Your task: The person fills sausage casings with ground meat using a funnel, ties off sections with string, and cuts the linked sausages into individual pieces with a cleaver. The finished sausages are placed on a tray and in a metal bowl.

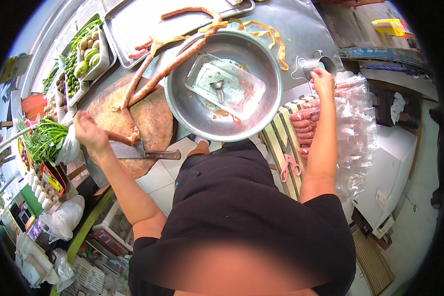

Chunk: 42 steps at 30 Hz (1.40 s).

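Sausage slants from the chopping board over its far-right edge, near stretch pointing at my closer left hand; whether that or my right hand, beside the metal cup, pinches anything, I cannot tell.

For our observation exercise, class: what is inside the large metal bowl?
The metal bowl holds a clear plastic tray, a small metal funnel within the tray's outline, and reddish scraps. Whatever lies directly beneath the funnel is covered.

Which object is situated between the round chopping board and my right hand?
In the head view, a large metal basin lies between them, with a transparent container and a small metal funnel inside.
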Available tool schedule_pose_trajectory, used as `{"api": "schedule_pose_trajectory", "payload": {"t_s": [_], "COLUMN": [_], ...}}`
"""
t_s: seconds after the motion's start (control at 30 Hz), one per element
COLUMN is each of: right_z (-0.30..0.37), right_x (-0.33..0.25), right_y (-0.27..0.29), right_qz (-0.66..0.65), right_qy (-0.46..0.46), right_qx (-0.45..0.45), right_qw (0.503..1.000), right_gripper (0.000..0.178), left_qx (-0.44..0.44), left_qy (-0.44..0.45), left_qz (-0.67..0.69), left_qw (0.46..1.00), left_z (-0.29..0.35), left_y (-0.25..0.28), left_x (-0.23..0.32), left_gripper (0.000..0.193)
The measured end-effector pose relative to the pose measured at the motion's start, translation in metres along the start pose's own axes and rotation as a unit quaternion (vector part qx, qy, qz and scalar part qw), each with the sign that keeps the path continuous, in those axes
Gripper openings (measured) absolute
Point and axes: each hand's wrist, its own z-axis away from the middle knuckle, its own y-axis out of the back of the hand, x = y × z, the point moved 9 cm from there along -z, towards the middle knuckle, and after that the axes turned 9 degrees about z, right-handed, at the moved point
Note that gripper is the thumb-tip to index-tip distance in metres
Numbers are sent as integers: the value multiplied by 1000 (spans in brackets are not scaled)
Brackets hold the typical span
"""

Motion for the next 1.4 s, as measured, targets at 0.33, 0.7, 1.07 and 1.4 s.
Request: {"api": "schedule_pose_trajectory", "payload": {"t_s": [0.33,0.7,1.07,1.4], "right_z": [77,84,17,-108], "right_x": [-133,-161,-53,10], "right_y": [-75,-154,8,-30], "right_qz": [19,149,-100,-73], "right_qy": [353,288,30,-62], "right_qx": [40,-62,1,52], "right_qw": [935,944,995,994], "right_gripper": [16,12,9,20], "left_qx": [-204,-387,-440,-428], "left_qy": [-9,164,-166,-106], "left_qz": [-222,-175,-372,-330], "left_qw": [953,890,800,835], "left_z": [36,206,172,135], "left_y": [-157,-177,-219,-249], "left_x": [-88,-78,-55,-71], "left_gripper": [44,11,45,54]}}
